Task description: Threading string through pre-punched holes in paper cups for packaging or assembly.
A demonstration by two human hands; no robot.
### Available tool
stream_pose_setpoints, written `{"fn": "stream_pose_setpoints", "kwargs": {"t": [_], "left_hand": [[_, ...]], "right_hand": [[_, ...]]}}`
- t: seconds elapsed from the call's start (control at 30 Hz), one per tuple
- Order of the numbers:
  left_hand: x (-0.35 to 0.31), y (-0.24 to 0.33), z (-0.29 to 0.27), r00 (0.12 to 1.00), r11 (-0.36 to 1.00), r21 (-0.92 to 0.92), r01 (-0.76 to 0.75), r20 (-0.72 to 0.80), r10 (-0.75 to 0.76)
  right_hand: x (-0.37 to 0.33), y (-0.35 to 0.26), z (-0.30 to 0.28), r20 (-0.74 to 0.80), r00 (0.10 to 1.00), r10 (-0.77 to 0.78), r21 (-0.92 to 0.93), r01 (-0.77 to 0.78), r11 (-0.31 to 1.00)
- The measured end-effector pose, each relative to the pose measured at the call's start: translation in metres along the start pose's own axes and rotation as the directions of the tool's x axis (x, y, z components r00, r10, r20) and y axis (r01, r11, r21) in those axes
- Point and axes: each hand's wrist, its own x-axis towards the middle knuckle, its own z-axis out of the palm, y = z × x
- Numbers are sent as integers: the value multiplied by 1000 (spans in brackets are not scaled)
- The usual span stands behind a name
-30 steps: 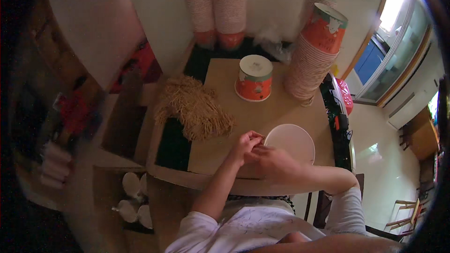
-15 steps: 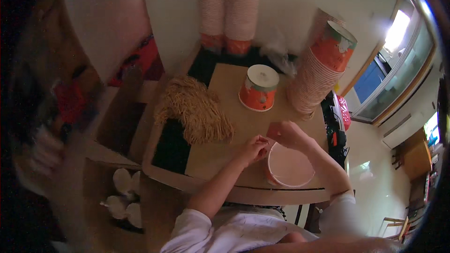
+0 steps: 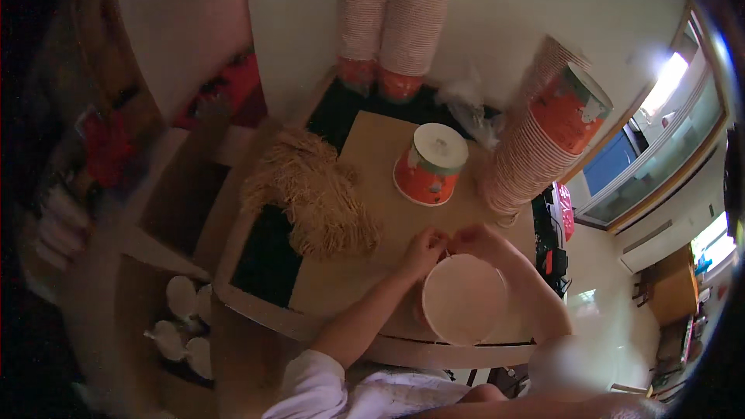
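Observation:
A paper bucket point(image 3: 466, 299) stands at the table's near edge, its pale inside facing me. At its far rim my left hand point(image 3: 427, 252) is closed in a pinch, its fingertips almost meeting my right hand. My right hand point(image 3: 475, 240) bends over the same rim with fingers drawn together. Whatever lies between the fingertips is too small to make out. Beyond the hands, an orange and green paper bucket point(image 3: 429, 174) rests upside down on a sheet of cardboard point(image 3: 365, 136). Left of that lies a tangled heap of tan cords point(image 3: 318, 198).
Tall stacks of nested buckets point(image 3: 415, 23) stand against the wall, and another stack point(image 3: 535, 147) leans at the table's right. A clear plastic bag point(image 3: 469, 109) lies between them. Lower left, an open carton point(image 3: 136, 318) holds several white round pieces.
My hands have come together at the bucket's far rim, the right one lowered beside the left. The whole view has shifted slightly as my head moved.

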Motion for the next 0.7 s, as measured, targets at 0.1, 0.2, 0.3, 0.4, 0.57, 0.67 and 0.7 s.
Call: {"fn": "stream_pose_setpoints", "kwargs": {"t": [0.1, 0.2, 0.3, 0.4, 0.57, 0.67, 0.7], "left_hand": [[-5, 0, -9, 995, 995, -41, 95, -6, -95], [-7, -7, -14, 992, 988, -106, 113, 76, -105], [-11, -5, -16, 975, 982, -83, 172, 156, -158], [-13, 5, -18, 933, 951, -152, 271, 285, -220], [-14, 13, -20, 917, 960, 218, 178, 318, -242], [-18, 14, -19, 937, 974, 175, 141, 293, -188], [-20, 16, -17, 935, 974, 173, 148, 296, -194]], "right_hand": [[-10, -22, 8, 19, 997, 79, 216, -81, 973], [-11, -9, 10, 31, 989, 145, 327, -147, 933], [-10, 4, 10, 50, 995, 87, 397, -100, 912], [-9, 8, 16, 27, 997, 74, 374, -79, 924], [-13, 3, 18, 4, 997, 77, 368, -73, 927], [-12, 10, 15, -47, 999, -19, 397, 36, 917], [-11, 17, 14, -122, 992, -22, 460, 76, 885]]}}
